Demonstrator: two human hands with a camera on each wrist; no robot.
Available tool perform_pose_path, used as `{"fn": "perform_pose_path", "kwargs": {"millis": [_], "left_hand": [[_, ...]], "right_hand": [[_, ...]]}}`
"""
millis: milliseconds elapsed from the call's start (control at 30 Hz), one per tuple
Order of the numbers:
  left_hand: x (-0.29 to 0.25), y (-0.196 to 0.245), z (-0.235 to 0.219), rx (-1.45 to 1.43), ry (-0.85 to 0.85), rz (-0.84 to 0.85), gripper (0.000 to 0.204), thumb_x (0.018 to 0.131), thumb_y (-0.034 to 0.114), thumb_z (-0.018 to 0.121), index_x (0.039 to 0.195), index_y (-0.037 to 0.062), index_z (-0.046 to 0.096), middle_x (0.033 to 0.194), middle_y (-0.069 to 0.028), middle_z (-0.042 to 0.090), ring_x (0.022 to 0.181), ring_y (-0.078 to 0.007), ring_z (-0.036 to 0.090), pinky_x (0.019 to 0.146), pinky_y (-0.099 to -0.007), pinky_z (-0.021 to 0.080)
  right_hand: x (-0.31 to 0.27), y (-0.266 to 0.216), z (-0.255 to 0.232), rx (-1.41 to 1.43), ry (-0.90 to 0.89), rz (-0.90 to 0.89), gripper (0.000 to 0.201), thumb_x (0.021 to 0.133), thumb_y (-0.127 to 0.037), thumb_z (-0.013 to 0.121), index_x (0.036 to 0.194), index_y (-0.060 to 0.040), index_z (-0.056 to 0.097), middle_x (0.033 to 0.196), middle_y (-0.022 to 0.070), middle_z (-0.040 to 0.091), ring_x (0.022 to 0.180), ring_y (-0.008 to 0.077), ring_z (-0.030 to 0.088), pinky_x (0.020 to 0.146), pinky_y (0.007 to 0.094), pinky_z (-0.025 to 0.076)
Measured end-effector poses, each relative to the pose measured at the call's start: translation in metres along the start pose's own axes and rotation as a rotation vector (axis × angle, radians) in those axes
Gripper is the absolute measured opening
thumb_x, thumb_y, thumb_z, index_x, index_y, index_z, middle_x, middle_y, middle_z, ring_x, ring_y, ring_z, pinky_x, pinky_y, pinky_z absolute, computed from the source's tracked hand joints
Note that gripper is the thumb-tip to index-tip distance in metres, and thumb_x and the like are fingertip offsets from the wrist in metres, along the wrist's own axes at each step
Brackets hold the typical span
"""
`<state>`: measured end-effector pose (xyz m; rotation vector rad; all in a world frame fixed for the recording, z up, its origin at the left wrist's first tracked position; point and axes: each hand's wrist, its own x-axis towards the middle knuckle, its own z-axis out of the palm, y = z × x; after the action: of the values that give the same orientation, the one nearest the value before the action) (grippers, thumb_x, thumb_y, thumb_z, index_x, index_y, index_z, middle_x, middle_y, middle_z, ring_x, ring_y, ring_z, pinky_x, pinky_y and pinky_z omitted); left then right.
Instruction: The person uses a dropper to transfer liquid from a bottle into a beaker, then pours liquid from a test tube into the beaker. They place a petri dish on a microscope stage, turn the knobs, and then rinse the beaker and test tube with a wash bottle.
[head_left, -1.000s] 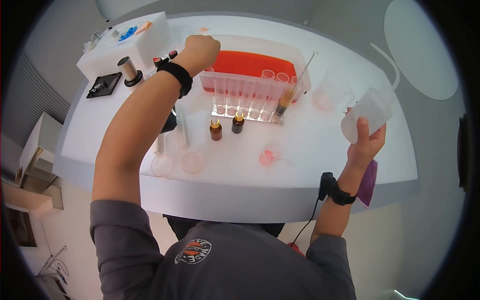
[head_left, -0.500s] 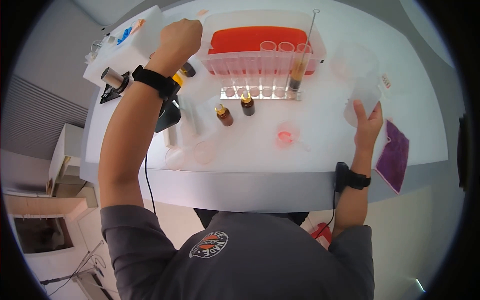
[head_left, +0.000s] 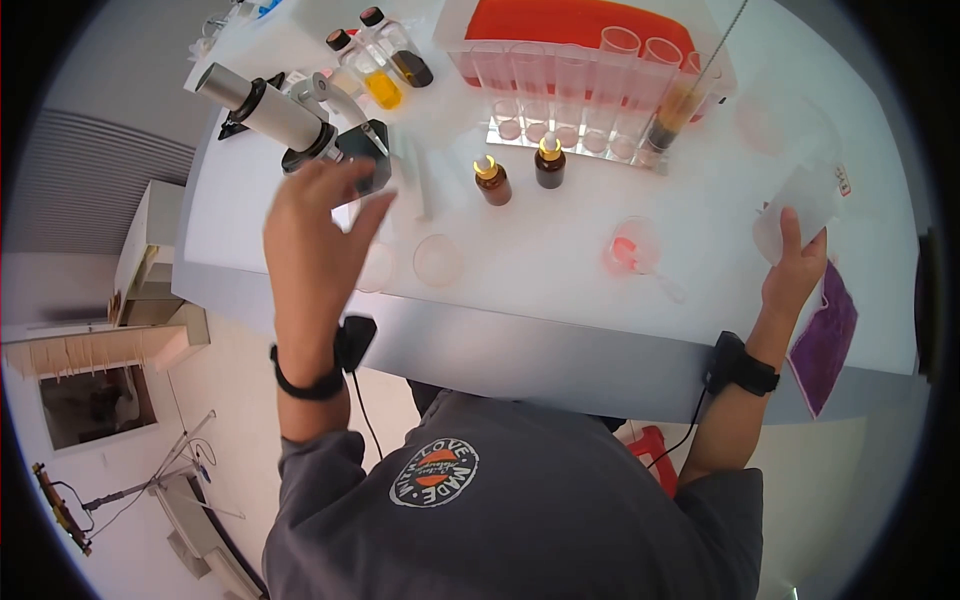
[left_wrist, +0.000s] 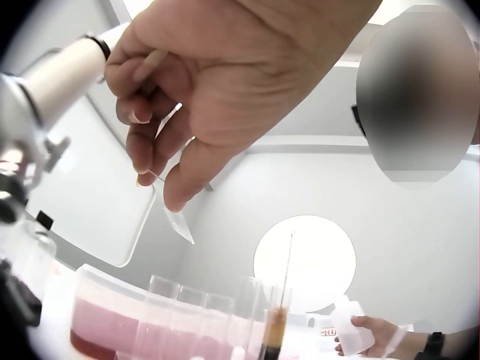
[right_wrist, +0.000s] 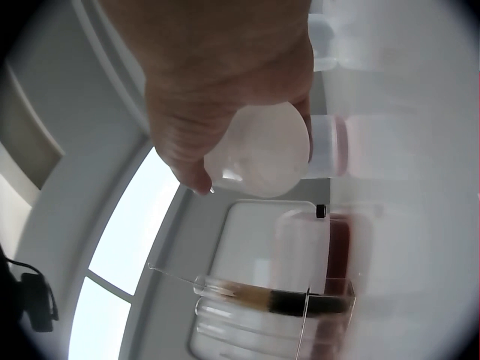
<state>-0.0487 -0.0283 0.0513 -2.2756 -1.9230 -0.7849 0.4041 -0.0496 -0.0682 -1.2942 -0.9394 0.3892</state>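
Observation:
My left hand (head_left: 315, 235) is raised over the table's left side, in front of the white microscope (head_left: 280, 120). Between thumb and fingertips it pinches a thin clear strip (left_wrist: 178, 223), which shows in the left wrist view. Over at the right side, my right hand (head_left: 797, 265) grips a translucent white squeeze bottle (head_left: 800, 205), thumb along its side. The bottle is tilted, its round base (right_wrist: 262, 150) facing the right wrist camera. Two round clear dishes, one the nearer dish (head_left: 438, 260), lie at the front edge close to my left hand.
A rack of test tubes (head_left: 572, 95) stands before a plastic bin (head_left: 725, 75) of red liquid. One tube (head_left: 672, 115) has brown-black contents and a wire rod. Nearby are brown dropper bottles (head_left: 493, 185), a small cup (head_left: 632, 245) with pink liquid, and a purple cloth (head_left: 825, 340).
My left hand has come back from beside the bin toward the front left, uncovering the microscope and two bottles. The right hand keeps its grip on the squeeze bottle. The head view has shifted.

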Motion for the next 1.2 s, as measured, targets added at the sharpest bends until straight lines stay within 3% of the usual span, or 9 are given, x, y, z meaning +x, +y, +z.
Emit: {"fn": "perform_pose_path", "kwargs": {"millis": [100, 300, 633, 733, 1033, 1200], "left_hand": [[-0.049, -0.018, 0.023, -0.041, -0.049, -0.006, 0.032, 0.072, 0.011, 0.084, 0.102, 0.0075, 0.074, 0.078, -0.0055, 0.059, 0.073, -0.0195, 0.058, 0.061, -0.0319, 0.046], [-0.093, -0.022, 0.054, -0.102, -0.119, -0.186, 0.032, 0.074, 0.013, 0.083, 0.105, 0.0073, 0.075, 0.080, -0.0059, 0.060, 0.077, -0.0217, 0.057, 0.066, -0.0345, 0.047], [-0.098, -0.027, 0.063, -0.053, -0.194, -0.225, 0.033, 0.073, 0.015, 0.083, 0.105, 0.0079, 0.075, 0.079, -0.0058, 0.059, 0.077, -0.0231, 0.057, 0.068, -0.0362, 0.048], [-0.098, -0.027, 0.063, -0.048, -0.205, -0.228, 0.034, 0.073, 0.016, 0.083, 0.106, 0.0081, 0.075, 0.079, -0.0058, 0.059, 0.078, -0.0234, 0.057, 0.069, -0.0362, 0.048], [-0.097, -0.024, 0.058, -0.038, -0.188, -0.203, 0.042, 0.071, 0.013, 0.084, 0.111, 0.0064, 0.072, 0.078, -0.0060, 0.057, 0.076, -0.0227, 0.056, 0.068, -0.0355, 0.047], [-0.087, 0.001, 0.041, -0.157, -0.181, -0.127, 0.046, 0.069, 0.011, 0.086, 0.113, 0.0066, 0.071, 0.079, -0.0052, 0.056, 0.073, -0.0190, 0.054, 0.065, -0.0321, 0.045]], "right_hand": [[0.001, 0.007, -0.005, -0.016, -0.018, 0.015, 0.051, 0.095, -0.017, 0.068, 0.136, 0.0070, 0.048, 0.120, 0.0137, 0.063, 0.102, 0.0227, 0.066, 0.091, 0.0348, 0.052], [-0.001, 0.002, 0.003, 0.049, -0.033, 0.058, 0.048, 0.092, -0.018, 0.071, 0.129, 0.0061, 0.052, 0.112, 0.0139, 0.066, 0.097, 0.0217, 0.067, 0.088, 0.0338, 0.053], [0.001, 0.005, 0.002, 0.041, -0.048, 0.068, 0.052, 0.092, -0.021, 0.072, 0.130, 0.0074, 0.051, 0.113, 0.0156, 0.066, 0.099, 0.0236, 0.068, 0.089, 0.0357, 0.053], [0.001, 0.007, 0.000, -0.008, -0.064, 0.072, 0.059, 0.094, -0.019, 0.069, 0.140, 0.0076, 0.043, 0.121, 0.0177, 0.062, 0.102, 0.0281, 0.068, 0.090, 0.0384, 0.053], [0.000, 0.010, -0.001, -0.004, -0.033, 0.052, 0.056, 0.093, -0.015, 0.069, 0.139, 0.0075, 0.045, 0.120, 0.0158, 0.063, 0.103, 0.0249, 0.067, 0.091, 0.0361, 0.053], [-0.004, 0.003, 0.003, 0.026, -0.057, -0.015, 0.055, 0.090, -0.010, 0.073, 0.136, 0.0064, 0.047, 0.126, 0.0113, 0.060, 0.113, 0.0185, 0.059, 0.098, 0.0309, 0.045]]}}
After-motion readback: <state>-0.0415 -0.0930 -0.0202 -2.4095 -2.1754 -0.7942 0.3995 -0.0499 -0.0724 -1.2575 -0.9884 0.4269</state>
